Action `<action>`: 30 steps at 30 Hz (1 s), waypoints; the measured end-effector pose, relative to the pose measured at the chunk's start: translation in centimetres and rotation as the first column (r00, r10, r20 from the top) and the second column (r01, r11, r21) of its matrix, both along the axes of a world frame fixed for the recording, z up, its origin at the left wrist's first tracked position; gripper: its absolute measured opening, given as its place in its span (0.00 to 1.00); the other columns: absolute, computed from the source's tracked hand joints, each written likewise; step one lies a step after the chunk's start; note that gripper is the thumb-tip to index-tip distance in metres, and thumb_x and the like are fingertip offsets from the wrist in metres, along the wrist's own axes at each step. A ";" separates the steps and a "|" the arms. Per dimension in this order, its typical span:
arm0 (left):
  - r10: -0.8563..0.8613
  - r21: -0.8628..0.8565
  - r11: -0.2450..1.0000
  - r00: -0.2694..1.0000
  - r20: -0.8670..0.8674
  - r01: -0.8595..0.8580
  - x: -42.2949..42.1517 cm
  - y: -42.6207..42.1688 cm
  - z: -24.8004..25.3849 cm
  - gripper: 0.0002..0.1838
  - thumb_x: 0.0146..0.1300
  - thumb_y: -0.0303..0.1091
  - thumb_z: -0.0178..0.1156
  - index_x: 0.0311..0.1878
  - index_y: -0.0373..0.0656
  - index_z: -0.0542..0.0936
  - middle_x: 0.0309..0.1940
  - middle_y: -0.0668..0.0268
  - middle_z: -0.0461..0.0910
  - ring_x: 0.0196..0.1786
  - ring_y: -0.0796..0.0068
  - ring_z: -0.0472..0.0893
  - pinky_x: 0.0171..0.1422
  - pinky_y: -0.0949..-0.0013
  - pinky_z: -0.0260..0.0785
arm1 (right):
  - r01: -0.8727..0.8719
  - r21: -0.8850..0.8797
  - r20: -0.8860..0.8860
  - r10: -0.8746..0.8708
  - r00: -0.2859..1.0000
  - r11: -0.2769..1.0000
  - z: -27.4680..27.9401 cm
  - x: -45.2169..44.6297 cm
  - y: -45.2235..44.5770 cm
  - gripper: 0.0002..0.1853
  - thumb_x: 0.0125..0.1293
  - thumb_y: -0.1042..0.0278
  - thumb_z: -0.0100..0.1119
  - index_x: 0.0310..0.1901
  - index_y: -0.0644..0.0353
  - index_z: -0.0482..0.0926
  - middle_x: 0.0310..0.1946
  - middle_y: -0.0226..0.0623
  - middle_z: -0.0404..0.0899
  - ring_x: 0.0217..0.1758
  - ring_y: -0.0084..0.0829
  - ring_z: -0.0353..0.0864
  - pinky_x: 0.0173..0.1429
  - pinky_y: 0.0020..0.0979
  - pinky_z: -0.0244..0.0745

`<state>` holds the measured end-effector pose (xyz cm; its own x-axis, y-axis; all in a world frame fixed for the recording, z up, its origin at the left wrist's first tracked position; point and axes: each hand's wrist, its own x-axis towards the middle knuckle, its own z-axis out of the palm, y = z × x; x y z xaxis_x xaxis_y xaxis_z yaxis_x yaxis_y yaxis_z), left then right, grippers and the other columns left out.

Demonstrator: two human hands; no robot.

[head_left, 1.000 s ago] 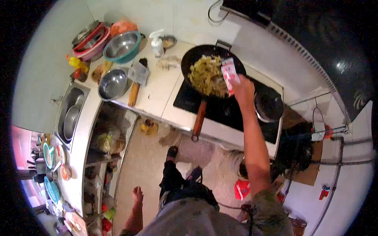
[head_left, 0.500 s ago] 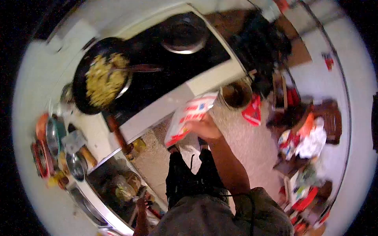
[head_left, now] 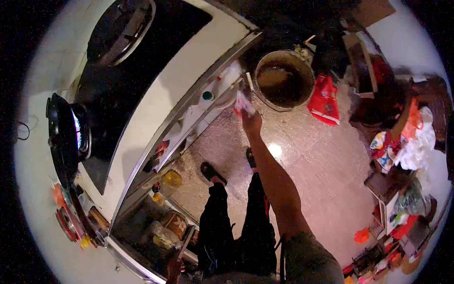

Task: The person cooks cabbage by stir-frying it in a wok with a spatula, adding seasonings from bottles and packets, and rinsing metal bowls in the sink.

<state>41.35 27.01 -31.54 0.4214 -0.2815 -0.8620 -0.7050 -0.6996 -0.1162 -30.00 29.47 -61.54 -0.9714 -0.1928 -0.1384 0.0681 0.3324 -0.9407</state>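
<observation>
My right hand [head_left: 251, 124] is stretched forward, low over the floor, closed on a white and red plastic packet [head_left: 243, 103]. The packet is beside the open lower cabinet [head_left: 201, 111] under the counter, where a green-capped container [head_left: 208, 96] stands. My left hand [head_left: 174, 269] is low at the bottom edge, near a thin pale strip [head_left: 186, 242] by the open cupboard. Its fingers are dark and blurred, so its grip does not show. A black wok [head_left: 59, 137] is tilted at the left beside a lit burner [head_left: 77, 130]; its inside is turned out of view.
A large round bucket [head_left: 283, 80] stands on the floor ahead, with a red bag [head_left: 325, 100] next to it. Bottles of yellow oil [head_left: 171, 179] and bagged goods [head_left: 165, 235] sit in the lower cupboard. Bags and boxes [head_left: 416, 142] are piled along the right wall.
My right hand has carried the packet forward and down to the lower cabinet. The view has shifted; the wok now appears tilted, with its food out of sight and a flame visible.
</observation>
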 end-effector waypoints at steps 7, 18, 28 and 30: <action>0.008 0.087 0.996 0.995 0.104 -0.018 -2.1 4.2 -3.6 0.20 0.68 0.51 0.49 0.51 0.47 0.73 0.38 0.66 0.74 0.33 0.68 0.75 0.33 0.63 0.68 | -0.076 -0.512 -0.005 0.086 0.996 0.856 -2.0 -7.1 -11.8 0.24 0.62 0.50 0.60 0.46 0.66 0.79 0.31 0.45 0.82 0.32 0.26 0.79 0.35 0.34 0.76; 0.004 0.132 0.991 0.994 0.107 -0.019 -1.2 6.8 -4.7 0.21 0.66 0.51 0.52 0.53 0.44 0.74 0.40 0.64 0.77 0.36 0.67 0.78 0.35 0.64 0.72 | -0.031 -0.115 -0.174 0.010 0.985 0.993 -5.6 -7.3 -10.1 0.19 0.56 0.66 0.68 0.47 0.66 0.76 0.33 0.41 0.83 0.32 0.32 0.81 0.39 0.32 0.75; -0.031 0.105 0.994 0.999 0.020 0.028 1.1 7.1 -5.2 0.23 0.64 0.50 0.56 0.54 0.43 0.75 0.42 0.62 0.79 0.38 0.66 0.81 0.36 0.65 0.75 | 0.089 -0.594 0.215 0.051 0.975 0.800 -5.4 2.9 -7.1 0.13 0.62 0.71 0.61 0.46 0.64 0.75 0.39 0.37 0.79 0.39 0.22 0.77 0.41 0.26 0.73; -0.028 0.105 0.994 1.000 0.003 0.027 2.3 7.1 -5.7 0.24 0.64 0.50 0.57 0.54 0.42 0.75 0.42 0.62 0.80 0.38 0.66 0.82 0.36 0.65 0.75 | -0.193 -0.375 0.067 0.234 0.970 0.907 -2.5 5.3 -8.2 0.15 0.61 0.72 0.61 0.49 0.63 0.74 0.45 0.43 0.77 0.43 0.30 0.79 0.44 0.29 0.75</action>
